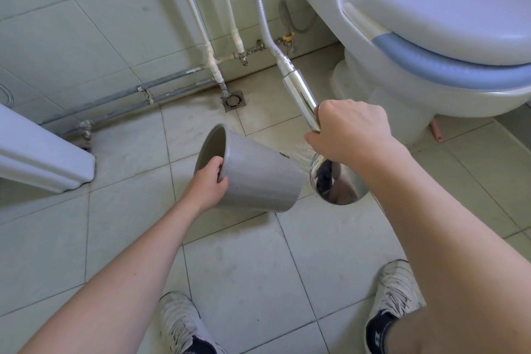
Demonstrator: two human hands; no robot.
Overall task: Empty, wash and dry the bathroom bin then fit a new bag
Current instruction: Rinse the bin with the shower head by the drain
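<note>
**Over the tiled floor: bin under the spray**

Above the pale, square-tiled floor (330, 241), the grey bin (258, 181) hangs tilted on its side, a smooth tapered plastic cone beaded with drops, its mouth turned up and left. The left hand (208, 184) grips its rim, fingers curled inside. The right hand (349, 131) is clenched around the chrome shower (304, 100) handle; its round mirrored head sprays water against the bin's base. A ribbed metal hose (260, 8) climbs the wall beside the glossy toilet (431, 37).

Bare forearms, scuffed white sneakers (184, 322) and dark socks (379, 330) with white marking.
</note>
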